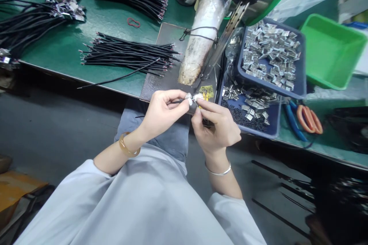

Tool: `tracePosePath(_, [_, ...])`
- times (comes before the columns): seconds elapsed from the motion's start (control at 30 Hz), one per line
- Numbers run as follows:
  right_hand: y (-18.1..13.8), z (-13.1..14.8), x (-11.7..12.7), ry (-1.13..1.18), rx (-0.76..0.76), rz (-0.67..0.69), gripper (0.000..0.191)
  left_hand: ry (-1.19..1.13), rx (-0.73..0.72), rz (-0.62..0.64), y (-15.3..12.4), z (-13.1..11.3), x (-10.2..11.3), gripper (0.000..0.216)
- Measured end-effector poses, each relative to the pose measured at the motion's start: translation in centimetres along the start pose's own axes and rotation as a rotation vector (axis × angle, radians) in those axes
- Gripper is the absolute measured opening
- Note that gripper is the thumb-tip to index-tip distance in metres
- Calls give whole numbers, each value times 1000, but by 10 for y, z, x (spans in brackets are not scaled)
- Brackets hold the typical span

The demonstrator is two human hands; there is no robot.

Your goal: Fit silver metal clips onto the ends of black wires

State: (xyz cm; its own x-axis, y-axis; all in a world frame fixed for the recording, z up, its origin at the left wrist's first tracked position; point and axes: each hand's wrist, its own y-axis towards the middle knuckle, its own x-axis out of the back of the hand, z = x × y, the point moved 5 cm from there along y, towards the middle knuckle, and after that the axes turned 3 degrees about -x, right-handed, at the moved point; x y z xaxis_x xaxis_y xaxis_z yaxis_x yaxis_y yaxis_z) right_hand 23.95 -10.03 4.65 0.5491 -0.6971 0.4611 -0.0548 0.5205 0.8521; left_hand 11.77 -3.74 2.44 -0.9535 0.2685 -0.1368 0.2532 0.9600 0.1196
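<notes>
Green matting covers our bench (66, 46), and at its near edge, above our lap, we hold a small metal clip (198, 97), bright and folded. Our right hand (215, 126) pinches it between thumb and forefinger, the other fingers curled under. Our left hand (162, 113), closed tight, grips a black wire (178, 101) whose end meets the clip. Both wrists bend inward. Blue trays (299, 80) of similar clips sit just right; wire bundles (129, 53) lie farther left.
</notes>
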Motion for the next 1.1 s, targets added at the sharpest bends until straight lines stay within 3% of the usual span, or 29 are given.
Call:
tracePosePath(0.2, [4, -3, 6, 16, -60, -27, 16, 46, -27, 3, -5, -1, 1, 13])
tracePosePath(0.37, [4, -14, 1, 263, -429, 117, 11, 124, -80, 2, -6, -6, 3, 15])
tracePosePath(0.43, [3, -15, -1, 324, -496, 131, 10, 117, -65, 7, -4, -6, 3, 15])
tracePosePath(0.77, [4, -21, -6, 355, -528, 158, 10, 131, -20, -19, 6, -5, 5, 14])
tracePosePath(1.1, [11, -13, -1, 246, -419, 137, 13, 107, 11, -28, 11, -8, 5, 12])
